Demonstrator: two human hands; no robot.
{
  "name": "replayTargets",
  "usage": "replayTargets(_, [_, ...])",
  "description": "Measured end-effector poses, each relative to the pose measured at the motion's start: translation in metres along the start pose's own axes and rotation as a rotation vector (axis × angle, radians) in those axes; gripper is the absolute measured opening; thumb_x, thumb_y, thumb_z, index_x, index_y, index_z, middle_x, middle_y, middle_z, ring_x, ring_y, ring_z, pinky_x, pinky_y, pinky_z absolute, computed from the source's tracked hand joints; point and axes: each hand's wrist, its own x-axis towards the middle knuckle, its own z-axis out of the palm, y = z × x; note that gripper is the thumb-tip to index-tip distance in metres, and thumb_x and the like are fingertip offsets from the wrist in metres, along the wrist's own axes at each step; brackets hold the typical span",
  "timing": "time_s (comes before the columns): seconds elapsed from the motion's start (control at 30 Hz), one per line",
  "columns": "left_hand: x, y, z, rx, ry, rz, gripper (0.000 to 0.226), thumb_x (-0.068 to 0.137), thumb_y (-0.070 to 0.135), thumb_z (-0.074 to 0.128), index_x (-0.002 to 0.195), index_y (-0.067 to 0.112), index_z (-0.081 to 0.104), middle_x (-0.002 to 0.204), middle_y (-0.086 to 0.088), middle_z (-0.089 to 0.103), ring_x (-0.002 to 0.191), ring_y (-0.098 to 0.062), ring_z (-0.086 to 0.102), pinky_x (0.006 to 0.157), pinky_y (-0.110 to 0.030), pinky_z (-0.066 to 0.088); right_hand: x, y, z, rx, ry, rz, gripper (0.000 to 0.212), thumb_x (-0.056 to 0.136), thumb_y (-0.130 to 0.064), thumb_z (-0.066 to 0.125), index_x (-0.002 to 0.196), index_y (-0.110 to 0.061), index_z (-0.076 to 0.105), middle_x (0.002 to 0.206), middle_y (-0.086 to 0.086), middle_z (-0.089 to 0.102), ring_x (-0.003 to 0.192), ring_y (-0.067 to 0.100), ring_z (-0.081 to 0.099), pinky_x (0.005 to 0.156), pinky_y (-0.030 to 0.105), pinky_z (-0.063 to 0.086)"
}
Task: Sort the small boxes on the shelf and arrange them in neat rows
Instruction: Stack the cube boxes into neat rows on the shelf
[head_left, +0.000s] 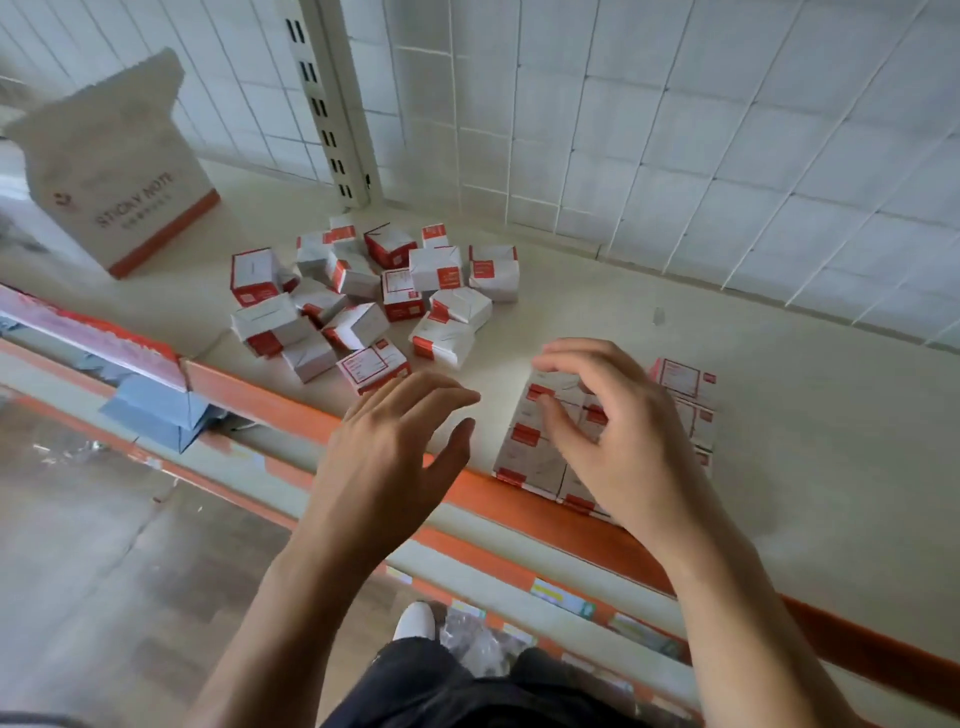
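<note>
A white wire-grid back panel (727, 156) stands behind the cream shelf (779, 415), split by a slotted metal upright (324, 104). The shelf's front edge (270, 400) is orange. Below, a lower shelf lip carries price labels (561, 597), above a grey-brown wood-look floor (104, 545). The light is soft and even.

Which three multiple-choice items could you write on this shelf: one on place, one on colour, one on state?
1. Where does the Sticky Note carton stand? A. Back left of the shelf. B. On the floor. C. At the front edge.
2. What colours are the small boxes? A. Blue and yellow. B. White and red. C. All black.
3. How is the left hand? A. Gripping a box. B. Out of view. C. Open, holding nothing.
Answers: 1 A, it stands far left, toward the back grid; 2 B, white wrappers with red labels; 3 C, fingers spread, nothing held.
</note>
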Motion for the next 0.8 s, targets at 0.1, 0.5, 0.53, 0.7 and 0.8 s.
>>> replayTargets(0.1, [-0.011, -0.018, -0.012, 0.041, 0.013, -0.063, 0.021, 0.091, 0.027, 0.060, 0.110, 0.020, 0.068, 0.112, 0.005, 0.065, 0.105, -0.018, 0.062, 0.083, -0.040, 0.052, 0.007, -0.011, 0.018, 0.034, -0.047, -0.023, 0.027, 0.089, -0.011, 0.067, 0.116, -0.011, 0.067, 0.122, -0.002, 0.062, 0.115, 0.010, 0.059, 0.099, 0.028, 0.047])
replayTargets(0.5, [0.012, -0.114, -0.063, 0.009, 0.084, -0.070, 0.021, 0.090, 0.022, 0.063, 0.110, 0.016, 0.069, 0.113, 0.003, 0.064, 0.101, -0.019, 0.062, 0.079, -0.041, 0.052, 0.071, -0.049, 0.088, 0.026, -0.024, -0.033, 0.029, 0.087, -0.009, 0.070, 0.116, -0.010, 0.067, 0.119, -0.002, 0.064, 0.116, 0.011, 0.059, 0.101, 0.023, 0.045])
replayTargets(0.53, [0.015, -0.123, -0.067, 0.005, 0.086, -0.072, 0.022, 0.090, 0.022, 0.062, 0.110, 0.016, 0.068, 0.113, 0.003, 0.063, 0.098, -0.019, 0.062, 0.079, -0.041, 0.052, 0.076, -0.052, 0.095, 0.022, -0.030, -0.027, 0.030, 0.086, -0.009, 0.070, 0.116, -0.010, 0.066, 0.118, -0.003, 0.064, 0.115, 0.011, 0.059, 0.100, 0.022, 0.045])
replayTargets(0.7, [0.029, -0.155, -0.080, 0.019, 0.093, -0.021, 0.020, 0.088, 0.016, 0.067, 0.107, 0.010, 0.070, 0.111, -0.003, 0.065, 0.098, -0.022, 0.060, 0.077, -0.041, 0.052, 0.098, -0.061, 0.124, -0.042, -0.092, 0.049, 0.037, 0.083, -0.014, 0.074, 0.119, -0.013, 0.064, 0.120, -0.005, 0.061, 0.114, 0.009, 0.056, 0.098, 0.020, 0.044])
replayTargets(0.8, [0.033, -0.172, -0.086, 0.029, 0.063, 0.022, 0.023, 0.085, 0.015, 0.069, 0.107, 0.010, 0.070, 0.111, -0.004, 0.064, 0.100, -0.022, 0.059, 0.078, -0.041, 0.051, 0.104, -0.065, 0.139, -0.086, -0.133, 0.097, 0.040, 0.084, -0.021, 0.075, 0.121, -0.015, 0.063, 0.123, -0.006, 0.060, 0.116, 0.009, 0.055, 0.098, 0.021, 0.045])
